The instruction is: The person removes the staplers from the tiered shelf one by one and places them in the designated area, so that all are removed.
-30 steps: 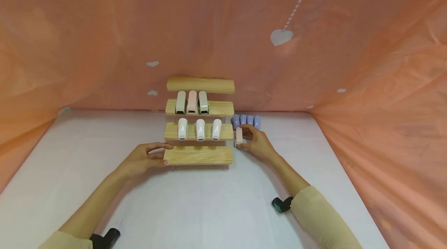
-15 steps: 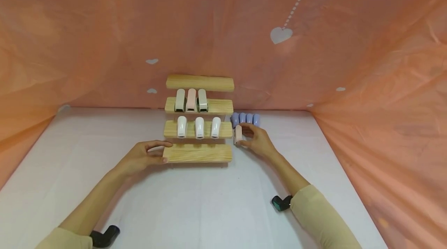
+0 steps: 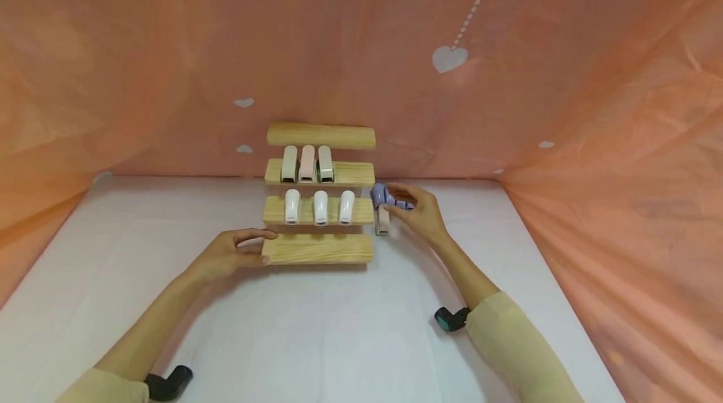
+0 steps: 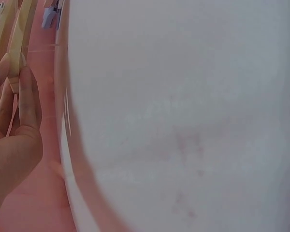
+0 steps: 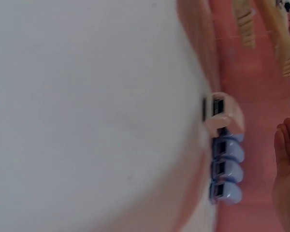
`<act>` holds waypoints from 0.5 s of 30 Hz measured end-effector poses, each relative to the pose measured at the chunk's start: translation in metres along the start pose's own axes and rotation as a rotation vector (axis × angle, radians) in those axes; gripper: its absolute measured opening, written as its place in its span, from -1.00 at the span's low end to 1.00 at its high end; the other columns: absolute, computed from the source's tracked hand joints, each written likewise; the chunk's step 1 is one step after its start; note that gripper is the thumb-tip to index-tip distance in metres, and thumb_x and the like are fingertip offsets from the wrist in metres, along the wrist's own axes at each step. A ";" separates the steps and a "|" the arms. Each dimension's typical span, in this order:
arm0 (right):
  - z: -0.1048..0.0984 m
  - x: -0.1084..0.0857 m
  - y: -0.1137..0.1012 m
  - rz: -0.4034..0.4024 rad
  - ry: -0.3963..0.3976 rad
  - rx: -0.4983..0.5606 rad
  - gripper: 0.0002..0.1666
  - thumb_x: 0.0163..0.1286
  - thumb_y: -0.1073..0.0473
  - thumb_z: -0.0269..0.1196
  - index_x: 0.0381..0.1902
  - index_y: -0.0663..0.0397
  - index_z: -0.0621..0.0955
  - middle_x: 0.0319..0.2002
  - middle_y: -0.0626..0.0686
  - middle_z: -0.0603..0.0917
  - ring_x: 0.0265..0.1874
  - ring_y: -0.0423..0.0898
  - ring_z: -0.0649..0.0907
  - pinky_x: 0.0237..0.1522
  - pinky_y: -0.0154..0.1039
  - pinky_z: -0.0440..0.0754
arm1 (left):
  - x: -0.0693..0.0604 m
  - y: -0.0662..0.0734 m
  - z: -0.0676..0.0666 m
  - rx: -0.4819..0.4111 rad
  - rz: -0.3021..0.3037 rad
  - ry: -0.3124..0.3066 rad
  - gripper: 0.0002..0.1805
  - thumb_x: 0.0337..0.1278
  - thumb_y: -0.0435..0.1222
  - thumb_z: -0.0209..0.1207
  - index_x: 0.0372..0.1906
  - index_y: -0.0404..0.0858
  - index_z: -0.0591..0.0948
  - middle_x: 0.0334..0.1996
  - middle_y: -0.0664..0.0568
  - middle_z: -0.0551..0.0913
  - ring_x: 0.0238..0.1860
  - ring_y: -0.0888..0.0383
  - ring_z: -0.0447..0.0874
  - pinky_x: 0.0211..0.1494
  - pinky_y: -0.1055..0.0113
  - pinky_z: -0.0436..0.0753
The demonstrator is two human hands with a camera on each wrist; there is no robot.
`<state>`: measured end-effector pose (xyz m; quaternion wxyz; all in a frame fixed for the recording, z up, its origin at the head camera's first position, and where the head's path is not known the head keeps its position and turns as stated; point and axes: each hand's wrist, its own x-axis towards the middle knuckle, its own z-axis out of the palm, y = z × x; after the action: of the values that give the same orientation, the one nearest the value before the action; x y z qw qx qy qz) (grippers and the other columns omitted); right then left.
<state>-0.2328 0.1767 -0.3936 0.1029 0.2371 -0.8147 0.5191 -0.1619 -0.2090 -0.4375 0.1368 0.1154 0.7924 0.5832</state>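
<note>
My left hand [image 3: 228, 257] pinches the left end of the lowest board of a tiered wooden display rack [image 3: 319, 249], thumb on one face and fingers on the other in the left wrist view. My right hand [image 3: 420, 209] hovers at the rack's right side, over a row of purple staplers [image 3: 378, 194] that it partly hides. Its fingers look fairly straight and hold nothing in the right wrist view. A pale pink stapler [image 3: 383, 222] stands on the table in front of that row, just below my right thumb.
Three white staplers [image 3: 321, 208] sit on the second board from the bottom. On the board above, a pink stapler [image 3: 307, 163] stands between two pale ones. The top board [image 3: 321, 135] is behind, near the orange cloth [image 3: 316, 45].
My right hand has let go of the pale pink stapler and shifted up and slightly back over the purple ones. The left hand keeps its hold on the rack.
</note>
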 end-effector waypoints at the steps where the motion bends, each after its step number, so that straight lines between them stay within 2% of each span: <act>1: 0.000 0.001 -0.002 -0.009 0.006 -0.002 -0.51 0.16 0.50 0.40 0.08 0.52 0.57 -0.01 0.40 0.65 0.01 0.34 0.63 0.14 0.10 0.57 | 0.000 -0.001 0.001 -0.001 -0.002 -0.003 -0.40 0.08 -0.31 0.41 0.25 -0.40 0.53 0.36 -0.30 0.39 0.23 -0.23 0.51 0.02 0.43 0.60; 5: 0.001 0.009 -0.013 -0.063 0.019 0.021 -0.54 0.15 0.51 0.41 0.04 0.52 0.60 -0.02 0.39 0.66 -0.01 0.31 0.64 0.12 0.08 0.59 | -0.002 -0.002 0.002 -0.029 -0.006 -0.001 -0.40 0.09 -0.32 0.40 0.25 -0.40 0.52 0.37 -0.30 0.38 0.22 -0.20 0.53 0.02 0.42 0.61; 8: 0.002 0.017 -0.021 -0.106 0.016 0.067 -0.56 0.15 0.53 0.39 0.02 0.55 0.60 -0.03 0.44 0.64 -0.03 0.38 0.62 0.11 0.15 0.57 | -0.002 -0.002 0.003 -0.035 -0.005 0.006 -0.40 0.09 -0.32 0.40 0.25 -0.40 0.53 0.37 -0.30 0.38 0.22 -0.19 0.53 0.03 0.42 0.61; 15: 0.004 0.031 -0.039 -0.148 -0.006 0.115 -0.57 0.18 0.53 0.38 0.03 0.55 0.59 -0.05 0.46 0.62 -0.06 0.41 0.64 0.05 0.23 0.58 | -0.002 -0.002 0.003 -0.058 -0.008 -0.004 -0.40 0.10 -0.33 0.40 0.25 -0.40 0.52 0.33 -0.31 0.42 0.25 -0.20 0.49 0.04 0.44 0.60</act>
<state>-0.2400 0.1505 -0.3515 0.1249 0.3036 -0.7642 0.5552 -0.1591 -0.2077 -0.4405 0.1438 0.1092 0.7754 0.6051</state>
